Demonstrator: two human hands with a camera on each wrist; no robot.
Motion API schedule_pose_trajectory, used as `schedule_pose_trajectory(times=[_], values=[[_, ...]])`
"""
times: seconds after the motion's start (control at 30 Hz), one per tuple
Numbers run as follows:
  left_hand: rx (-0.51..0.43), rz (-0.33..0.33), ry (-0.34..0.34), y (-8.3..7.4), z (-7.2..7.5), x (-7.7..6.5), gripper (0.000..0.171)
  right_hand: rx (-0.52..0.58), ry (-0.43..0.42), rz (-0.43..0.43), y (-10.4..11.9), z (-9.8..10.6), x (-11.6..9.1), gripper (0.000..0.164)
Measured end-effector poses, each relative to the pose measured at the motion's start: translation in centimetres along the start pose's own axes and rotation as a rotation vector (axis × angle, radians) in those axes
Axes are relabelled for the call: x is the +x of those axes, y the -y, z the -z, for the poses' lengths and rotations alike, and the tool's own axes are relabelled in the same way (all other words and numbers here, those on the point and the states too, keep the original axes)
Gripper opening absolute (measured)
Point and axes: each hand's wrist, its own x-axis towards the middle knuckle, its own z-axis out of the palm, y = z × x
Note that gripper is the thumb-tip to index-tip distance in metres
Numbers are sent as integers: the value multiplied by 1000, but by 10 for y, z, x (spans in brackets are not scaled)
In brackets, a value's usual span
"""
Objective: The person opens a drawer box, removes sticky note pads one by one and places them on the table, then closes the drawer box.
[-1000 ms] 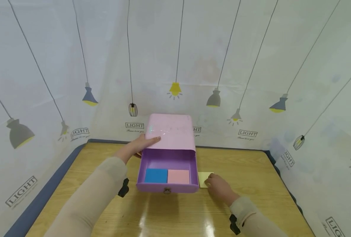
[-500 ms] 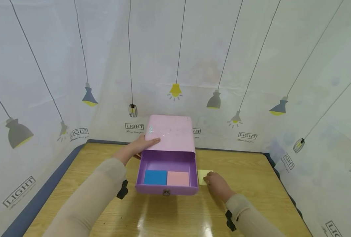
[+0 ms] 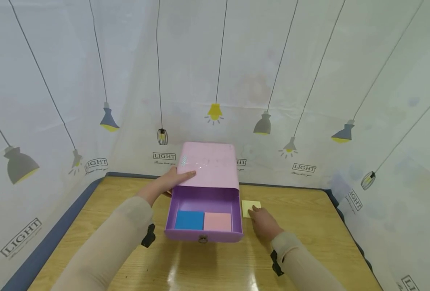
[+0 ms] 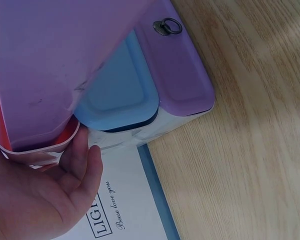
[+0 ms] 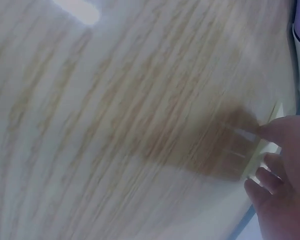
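Note:
A pale pink desktop drawer box (image 3: 208,165) stands on the table with its purple top drawer (image 3: 203,235) pulled out. In that drawer a blue sticky note pad (image 3: 189,220) and a pink sticky note pad (image 3: 217,222) lie side by side. My left hand (image 3: 169,180) grips the box's left side, thumb on the lid; the left wrist view shows its fingers curled at the side below the open drawer. To the right of the drawer, my right hand (image 3: 265,222) holds a yellow sticky note pad (image 3: 251,205) by its near right part, thumb and fingertips at its edge.
Below the pulled-out drawer, the left wrist view shows a light blue drawer (image 4: 122,82) and another purple drawer (image 4: 177,65) with a ring pull, both pushed in. A white backdrop (image 3: 200,72) printed with lamps surrounds the wooden table (image 3: 302,226).
The yellow sticky note pad and my right hand have moved away from me along the box's right side. My left hand keeps its grip on the box. The head view has shifted slightly.

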Motion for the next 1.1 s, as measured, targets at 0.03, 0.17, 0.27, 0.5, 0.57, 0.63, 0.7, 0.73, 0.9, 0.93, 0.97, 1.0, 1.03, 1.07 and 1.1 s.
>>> schedule_pose_trajectory(times=[0.03, 0.17, 0.27, 0.5, 0.57, 0.63, 0.7, 0.73, 0.9, 0.93, 0.97, 1.0, 1.03, 1.07, 1.1], values=[[-5, -3, -1, 0, 0, 0, 110, -8, 18, -12, 1, 1, 1, 34], [-19, -16, -1, 1, -1, 0, 106, 0, 52, -51, 3, 4, 5, 37], [-17, -19, -2, 2, -2, 0, 106, -5, 69, -63, 5, 6, 8, 38], [-15, -10, -4, 3, -1, 2, 108, -42, 90, -43, 4, 9, 13, 38], [-11, -9, -5, 3, -1, 2, 109, -47, 94, -29, 3, 9, 14, 37], [-3, -4, -9, 4, 0, 3, 110, -41, 101, -24, 2, 9, 15, 38], [2, -1, -9, 4, 0, 3, 111, -37, 108, -22, 1, 8, 16, 39], [3, 0, -9, 4, 0, 3, 112, -33, 107, -21, 0, 8, 17, 39], [3, 0, -4, 3, 0, 2, 113, -28, 125, -50, 1, 7, 17, 41], [3, 0, -4, 2, 0, 1, 113, -26, 128, -55, 1, 8, 17, 42], [4, 1, -3, 2, 0, 1, 113, -22, 133, -65, 2, 8, 17, 42], [2, 1, -3, 2, 0, 1, 113, -11, 129, -70, 3, 9, 16, 42], [2, -1, -3, 2, 0, 1, 112, -1, 126, -73, 4, 10, 16, 42], [2, -2, -2, 2, 0, 1, 112, 5, 124, -76, 5, 10, 16, 42], [0, -4, -1, 2, 0, 1, 111, 9, 120, -76, 5, 11, 16, 42]])
